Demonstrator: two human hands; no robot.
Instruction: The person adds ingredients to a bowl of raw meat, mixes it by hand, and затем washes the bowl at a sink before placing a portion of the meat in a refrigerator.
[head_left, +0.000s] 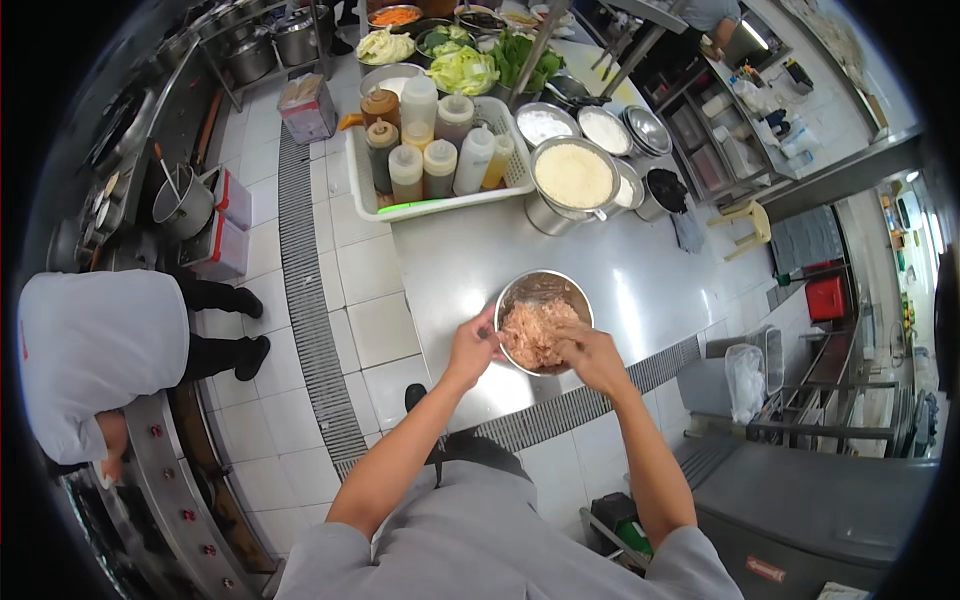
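A round stainless steel bowl stands near the front edge of a steel worktable. It holds a pale pink, minced mixture that looks like raw ground meat. My left hand grips the bowl's left rim, thumb and fingers on its side. My right hand reaches over the right rim, its fingertips in the mixture; how far they are closed is hard to see.
Behind the bowl are a white plastic basket of squeeze bottles, a steel bowl of pale crumbs and lettuce. A person in white stands at the stove, far left. A yellow stool stands beyond the table, right.
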